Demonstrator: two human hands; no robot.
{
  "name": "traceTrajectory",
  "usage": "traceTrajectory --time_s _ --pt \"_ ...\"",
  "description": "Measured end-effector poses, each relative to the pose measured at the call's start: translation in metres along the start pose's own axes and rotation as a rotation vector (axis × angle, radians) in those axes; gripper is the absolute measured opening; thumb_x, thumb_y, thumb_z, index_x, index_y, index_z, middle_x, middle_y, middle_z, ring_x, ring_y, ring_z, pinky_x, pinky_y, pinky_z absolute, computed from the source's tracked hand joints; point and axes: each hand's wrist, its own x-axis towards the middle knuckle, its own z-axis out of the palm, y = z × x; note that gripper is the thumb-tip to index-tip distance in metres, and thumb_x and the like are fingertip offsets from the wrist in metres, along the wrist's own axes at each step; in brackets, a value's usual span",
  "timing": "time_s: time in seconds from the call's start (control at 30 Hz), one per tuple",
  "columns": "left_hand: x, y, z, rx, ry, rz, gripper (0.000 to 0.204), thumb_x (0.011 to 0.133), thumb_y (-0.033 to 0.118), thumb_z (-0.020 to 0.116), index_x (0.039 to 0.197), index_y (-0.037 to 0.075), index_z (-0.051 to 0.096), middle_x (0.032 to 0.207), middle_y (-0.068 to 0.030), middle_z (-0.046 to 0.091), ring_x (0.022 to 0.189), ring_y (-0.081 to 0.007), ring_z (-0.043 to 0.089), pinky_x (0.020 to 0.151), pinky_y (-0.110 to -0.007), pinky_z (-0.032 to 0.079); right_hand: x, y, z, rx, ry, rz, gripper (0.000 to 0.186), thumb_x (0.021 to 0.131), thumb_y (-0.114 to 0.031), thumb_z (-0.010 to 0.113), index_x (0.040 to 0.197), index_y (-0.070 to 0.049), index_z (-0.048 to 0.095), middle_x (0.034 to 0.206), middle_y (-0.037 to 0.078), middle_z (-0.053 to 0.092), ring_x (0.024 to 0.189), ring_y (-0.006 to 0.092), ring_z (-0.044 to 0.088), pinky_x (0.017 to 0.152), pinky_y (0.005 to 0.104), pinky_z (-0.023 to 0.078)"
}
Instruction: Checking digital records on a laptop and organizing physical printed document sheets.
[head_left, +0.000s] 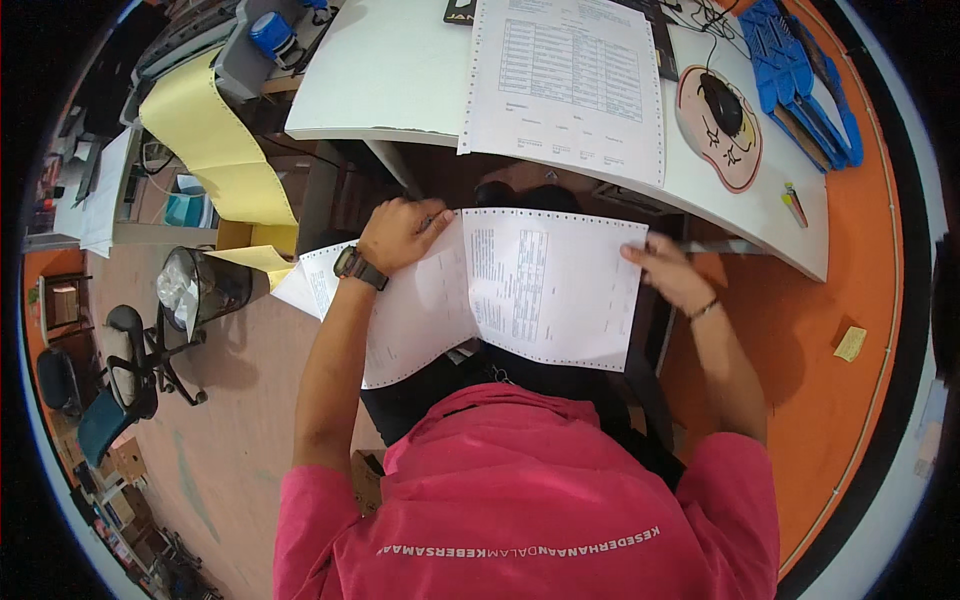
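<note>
Across my lap lies white continuous-form paper (580, 290) with punched holes along its edges and printed tables, creased at a fold near its middle. My left hand (405, 235), with a dark watch on its wrist, is closed on the upper edge just left of that fold. On the other side, my right hand (672, 272) pinches the right edge between thumb and fingers. More of the white paper trails left under my left forearm. Another printed sheet (570, 75) of the same kind lies on the desk and hangs slightly over its front edge.
The white desk (390, 75) stands ahead, bearing a mouse (722, 103) on a pink cartoon mouse pad (705, 155) and a blue file rack (800, 85). Yellow continuous paper (215, 140) drapes down at left. A bin (215, 285) and an office chair (125, 370) stand left.
</note>
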Motion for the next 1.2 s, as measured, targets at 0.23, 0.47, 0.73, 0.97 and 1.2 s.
traceTrajectory --time_s 0.23,0.47,0.73,0.97,1.2 --pt "0.014 0.002 0.005 0.061 0.011 0.034 0.039 0.106 0.043 0.061 0.093 0.01 0.077 0.077 -0.0191 0.073 0.077 -0.043 0.072 0.069 -0.054 0.056 -0.009 0.081 0.029 -0.333 0.684 -0.271 0.043 0.11 -0.039 0.066 0.104 0.003 0.072 0.072 0.004 0.06 0.069 0.0097 0.045 0.062 0.0312 0.045" --pt "0.012 -0.004 0.024 -0.006 -0.019 0.1 0.042 0.107 0.042 0.062 0.089 0.007 0.076 0.072 -0.0198 0.069 0.07 -0.0443 0.069 0.064 -0.052 0.054 -0.023 0.042 0.03 -0.421 0.818 -0.387 0.041 0.111 -0.037 0.065 0.104 0.004 0.067 0.078 0.023 0.063 0.072 0.0156 0.051 0.069 0.0369 0.051" --pt "0.015 -0.03 0.007 -0.081 0.146 -0.027 0.043 0.108 0.04 0.06 0.086 0.006 0.075 0.074 -0.023 0.068 0.074 -0.0465 0.069 0.064 -0.052 0.055 -0.09 0.084 0.025 -0.067 1.12 -0.398 0.038 0.114 -0.031 0.061 0.108 0.005 0.072 0.092 0.005 0.072 0.085 0.0094 0.059 0.078 0.0304 0.052" --pt "0.011 -0.014 0.02 -0.016 0.125 0.041 0.041 0.106 0.044 0.062 0.09 0.01 0.079 0.075 -0.0199 0.072 0.072 -0.0445 0.071 0.065 -0.054 0.056 -0.102 -0.007 0.048 0.523 1.043 -0.486 0.045 0.117 -0.031 0.054 0.142 0.006 0.058 0.135 0.011 0.068 0.12 0.019 0.065 0.104 0.036 0.054" --pt "0.007 0.024 0.012 0.099 0.064 0.127 0.043 0.107 0.048 0.058 0.092 0.013 0.078 0.077 -0.0181 0.074 0.075 -0.0435 0.072 0.068 -0.055 0.058 -0.023 -0.125 0.089 0.955 0.667 -0.649 0.035 0.118 -0.022 0.05 0.146 -0.002 0.049 0.143 0.013 0.062 0.129 0.0249 0.063 0.11 0.041 0.052"
